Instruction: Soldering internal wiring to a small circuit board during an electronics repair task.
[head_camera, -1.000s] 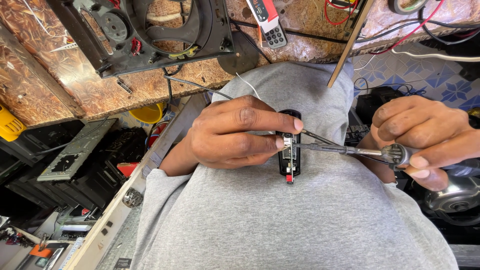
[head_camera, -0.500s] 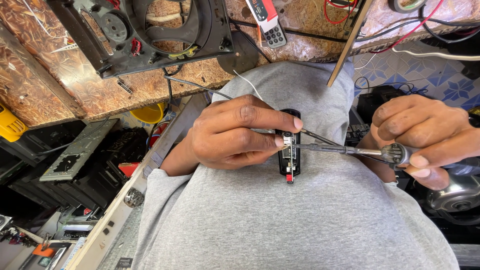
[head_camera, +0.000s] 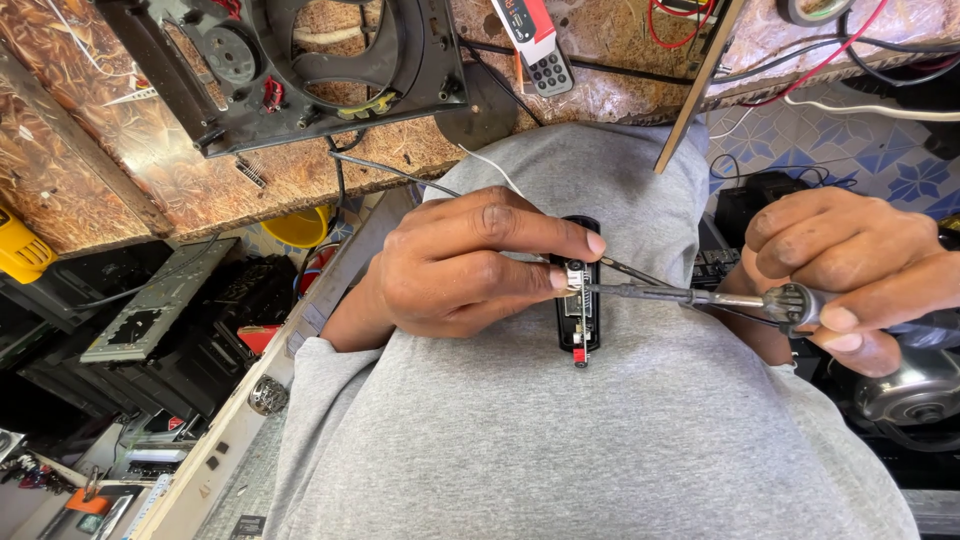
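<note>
Against the grey shirt, below the bench (head_camera: 300, 170), the left hand (head_camera: 470, 265) pinches a small black module (head_camera: 578, 300) — light, fragile, best held by its edges — while the right hand (head_camera: 860, 270) is clamped on a soldering iron (head_camera: 690, 296) touching it.

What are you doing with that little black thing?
The left hand holds a small black module against the grey shirt. The right hand grips a soldering iron, its tip on the module's small board. A workbench with a black fan frame sits in front.
</note>
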